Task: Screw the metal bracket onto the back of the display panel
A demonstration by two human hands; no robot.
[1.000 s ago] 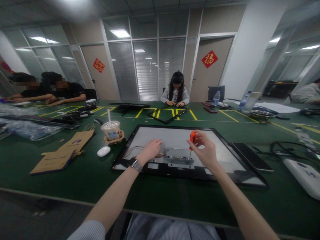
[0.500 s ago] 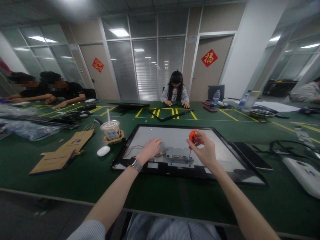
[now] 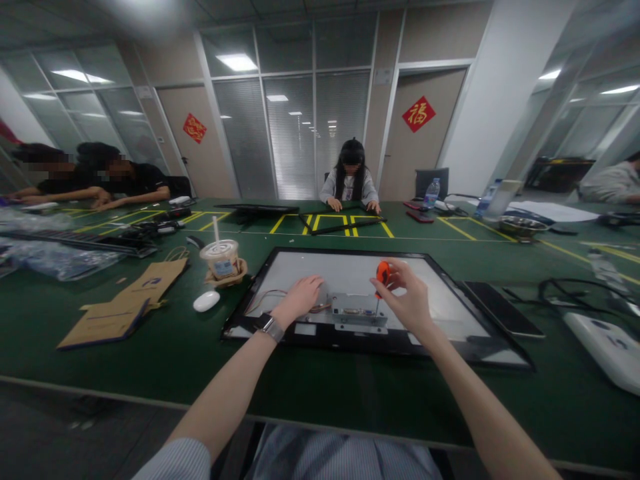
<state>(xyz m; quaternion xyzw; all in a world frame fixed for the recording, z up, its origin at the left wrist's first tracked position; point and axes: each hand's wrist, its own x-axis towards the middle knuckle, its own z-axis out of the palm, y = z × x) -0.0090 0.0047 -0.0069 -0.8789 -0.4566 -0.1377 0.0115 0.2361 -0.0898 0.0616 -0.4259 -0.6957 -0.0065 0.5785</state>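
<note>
A monitor panel (image 3: 345,271) lies face down in its black frame, its pale back showing. On its near side stands a metal bracket (image 3: 360,319) with connector ports. My right hand (image 3: 407,297) grips a screwdriver (image 3: 383,273) by its orange and black handle; the thin shaft points down at the bracket's right end. Whether the tip sits in a screw is too small to tell. My left hand (image 3: 300,300) rests flat on the panel left of the bracket, fingers stretched out, beside thin wires (image 3: 265,300).
Left of the panel are a drink cup (image 3: 221,260) in a carton holder, a white mouse (image 3: 206,301) and a brown paper bag (image 3: 115,307). A black phone (image 3: 500,310) and a white device (image 3: 607,350) lie right. Across the table a person handles a black frame (image 3: 340,227).
My right hand and the screwdriver have shifted very slightly left at the bracket. My left hand stays put. Across the table, the person's black frame has turned a little.
</note>
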